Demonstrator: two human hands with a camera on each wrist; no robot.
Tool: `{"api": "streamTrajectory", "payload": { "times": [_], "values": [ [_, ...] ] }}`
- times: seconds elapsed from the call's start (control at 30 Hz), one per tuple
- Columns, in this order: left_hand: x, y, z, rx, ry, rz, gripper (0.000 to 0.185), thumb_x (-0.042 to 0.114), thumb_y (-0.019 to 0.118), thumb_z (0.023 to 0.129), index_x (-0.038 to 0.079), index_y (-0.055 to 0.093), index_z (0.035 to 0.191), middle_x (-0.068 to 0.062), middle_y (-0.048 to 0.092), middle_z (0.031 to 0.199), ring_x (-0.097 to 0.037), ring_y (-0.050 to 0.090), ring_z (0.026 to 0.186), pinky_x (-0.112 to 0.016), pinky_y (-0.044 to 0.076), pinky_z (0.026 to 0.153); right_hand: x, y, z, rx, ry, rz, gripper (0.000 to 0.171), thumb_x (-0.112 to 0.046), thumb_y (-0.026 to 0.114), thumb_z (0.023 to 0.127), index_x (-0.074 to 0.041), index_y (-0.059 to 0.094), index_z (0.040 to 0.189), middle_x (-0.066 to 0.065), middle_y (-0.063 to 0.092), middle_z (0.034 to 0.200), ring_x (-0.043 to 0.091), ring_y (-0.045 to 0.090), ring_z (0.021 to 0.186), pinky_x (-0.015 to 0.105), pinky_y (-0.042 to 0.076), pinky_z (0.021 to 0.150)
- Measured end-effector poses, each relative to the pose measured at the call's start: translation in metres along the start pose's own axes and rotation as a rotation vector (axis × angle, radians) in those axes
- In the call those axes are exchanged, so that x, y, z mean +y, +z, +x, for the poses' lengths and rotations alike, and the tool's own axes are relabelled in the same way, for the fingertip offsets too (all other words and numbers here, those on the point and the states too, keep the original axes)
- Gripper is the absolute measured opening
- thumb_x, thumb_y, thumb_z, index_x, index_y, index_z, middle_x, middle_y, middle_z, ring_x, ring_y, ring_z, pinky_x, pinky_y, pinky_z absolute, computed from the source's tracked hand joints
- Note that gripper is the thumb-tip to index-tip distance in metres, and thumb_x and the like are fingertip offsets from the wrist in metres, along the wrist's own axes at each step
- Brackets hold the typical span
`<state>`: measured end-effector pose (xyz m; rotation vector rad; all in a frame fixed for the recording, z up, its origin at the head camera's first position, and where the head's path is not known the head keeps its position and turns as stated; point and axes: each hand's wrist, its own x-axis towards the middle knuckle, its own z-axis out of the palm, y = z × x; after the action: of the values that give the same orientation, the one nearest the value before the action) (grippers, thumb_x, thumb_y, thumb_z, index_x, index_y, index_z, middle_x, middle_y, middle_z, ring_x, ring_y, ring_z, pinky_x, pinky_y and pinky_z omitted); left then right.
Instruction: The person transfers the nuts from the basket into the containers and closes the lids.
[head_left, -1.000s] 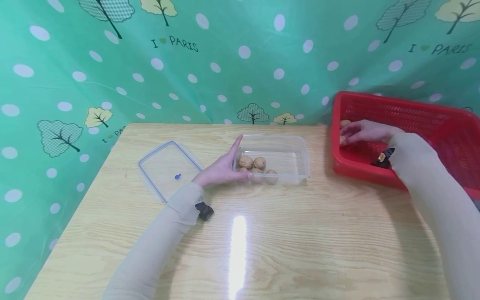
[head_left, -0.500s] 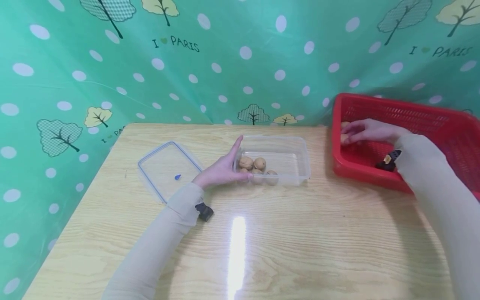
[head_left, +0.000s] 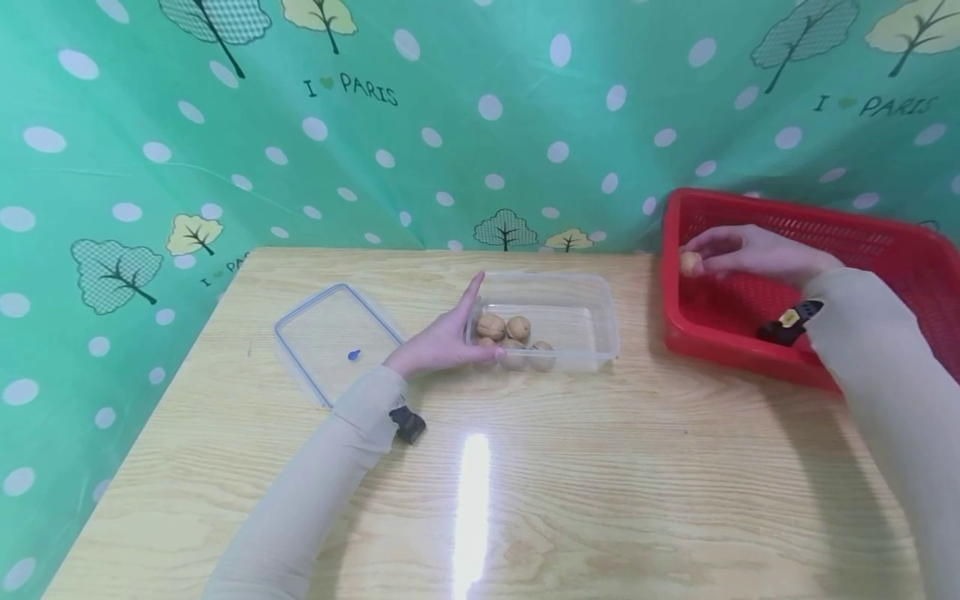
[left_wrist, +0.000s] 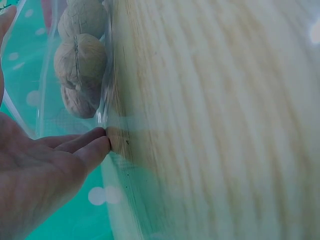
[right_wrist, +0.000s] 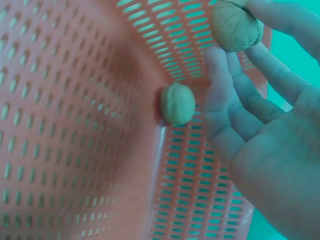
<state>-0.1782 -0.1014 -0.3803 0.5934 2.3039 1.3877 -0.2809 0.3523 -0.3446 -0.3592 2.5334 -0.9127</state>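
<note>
- Tan and ridged, the walnut (right_wrist: pixel 236 25) is pinched at the fingertips of the right hand (head_left: pixel 753 254), lifted above the floor of the red basket (head_left: pixel 885 250) near its left wall; one more loose walnut (right_wrist: pixel 177 103) lies below on the mesh
- It should handle as light, hard and dry; the round shell could roll out of a loose pinch, so opposed fingertips across its widest part, as shown in the right wrist view, look like the safest hold; the shell is stiff enough that a firm squeeze is unlikely to hurt it
- Clear and thin, the plastic box (head_left: pixel 577 312) sits mid-table with several walnuts (head_left: pixel 510 333) gathered at its left end; it seems light and likely to slide on the smooth wooden table (head_left: pixel 600 467)
- The left hand (head_left: pixel 442 342) lies flat with straight fingers (left_wrist: pixel 92 147) touching the box's left wall, holding nothing; a steadying press there seems enough
- The see-through lid (head_left: pixel 330 337) rests on the table to the left, apart from the box; green spotted cloth (head_left: pixel 450 125) hangs behind
</note>
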Motion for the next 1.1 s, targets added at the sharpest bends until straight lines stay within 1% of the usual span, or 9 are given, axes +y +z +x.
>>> {"api": "streamTrajectory", "payload": {
  "times": [0.17,0.33,0.43,0.57,0.7,0.77,0.93,1.0,1.1],
  "values": [
    [0.0,0.0,-0.001,-0.005,0.015,-0.009,0.113,0.015,0.076,0.085,0.016,-0.014,0.154,-0.031,0.003,0.155,-0.041,0.022,0.139,-0.05,0.039,0.101,-0.011,-0.003,-0.005,0.011,0.004,0.022,0.06,-0.019,0.076,0.083,-0.011,0.049,0.136,0.008,0.05,0.126,0.026,0.043,0.111,0.041,0.055,0.078],
    [-0.001,0.001,-0.001,-0.011,0.018,-0.047,0.113,0.013,0.075,0.085,0.019,-0.015,0.154,-0.03,0.0,0.155,-0.039,0.024,0.139,-0.05,0.04,0.099,-0.024,-0.007,-0.013,0.011,-0.005,0.009,0.06,-0.024,0.077,0.083,-0.013,0.049,0.135,0.006,0.05,0.126,0.026,0.042,0.113,0.041,0.055,0.079],
    [-0.017,0.002,0.006,0.002,0.018,-0.03,0.116,0.02,0.077,0.084,0.027,-0.016,0.153,-0.027,0.002,0.157,-0.035,0.033,0.134,-0.044,0.045,0.094,-0.032,-0.009,-0.018,0.01,-0.002,-0.011,0.058,-0.029,0.075,0.085,-0.015,0.049,0.135,0.005,0.048,0.128,0.025,0.041,0.113,0.039,0.054,0.079],
    [-0.039,0.002,0.016,0.026,0.024,0.022,0.12,0.029,0.08,0.081,0.037,-0.016,0.152,-0.022,0.007,0.158,-0.032,0.035,0.134,-0.041,0.04,0.102,-0.044,-0.011,-0.023,0.016,-0.017,-0.038,0.055,-0.031,0.072,0.087,-0.017,0.049,0.136,0.002,0.045,0.13,0.024,0.038,0.114,0.038,0.053,0.077],
    [-0.039,0.001,0.016,0.025,0.021,0.03,0.121,0.03,0.081,0.08,0.037,-0.017,0.151,-0.022,0.007,0.158,-0.035,0.022,0.141,-0.045,0.026,0.112,-0.058,-0.007,-0.027,0.027,-0.035,-0.019,0.052,-0.031,0.07,0.089,-0.019,0.051,0.135,0.0,0.046,0.129,0.024,0.038,0.115,0.038,0.051,0.08],
    [-0.039,0.001,0.016,0.023,0.018,0.017,0.121,0.029,0.081,0.08,0.037,-0.017,0.151,-0.022,0.007,0.158,-0.037,0.03,0.137,-0.046,0.03,0.11,-0.064,-0.004,-0.027,0.03,-0.043,-0.011,0.049,-0.032,0.07,0.089,-0.02,0.053,0.134,0.0,0.049,0.127,0.022,0.04,0.115,0.036,0.05,0.082],
    [-0.036,0.001,0.016,0.035,0.008,0.038,0.121,0.029,0.081,0.08,0.037,-0.017,0.152,-0.022,0.009,0.158,-0.038,0.033,0.135,-0.047,0.03,0.11,-0.077,0.006,-0.023,0.045,-0.08,-0.006,0.046,-0.033,0.071,0.088,-0.02,0.057,0.13,0.001,0.056,0.123,0.02,0.047,0.111,0.03,0.048,0.085],
    [-0.036,0.001,0.016,0.04,0.004,0.06,0.121,0.031,0.08,0.08,0.037,-0.017,0.151,-0.023,0.011,0.157,-0.038,0.025,0.139,-0.047,0.024,0.112,-0.081,0.009,-0.022,0.045,-0.092,0.002,0.046,-0.032,0.072,0.088,-0.019,0.057,0.13,0.001,0.057,0.123,0.02,0.048,0.111,0.031,0.048,0.085],
    [-0.036,0.001,0.016,0.035,0.0,0.063,0.121,0.031,0.08,0.08,0.037,-0.018,0.151,-0.022,0.01,0.157,-0.039,0.024,0.139,-0.048,0.023,0.112,-0.087,0.013,-0.022,0.044,-0.106,0.008,0.047,-0.029,0.072,0.087,-0.018,0.056,0.131,0.001,0.056,0.123,0.019,0.047,0.111,0.031,0.048,0.085]
  ]
}}
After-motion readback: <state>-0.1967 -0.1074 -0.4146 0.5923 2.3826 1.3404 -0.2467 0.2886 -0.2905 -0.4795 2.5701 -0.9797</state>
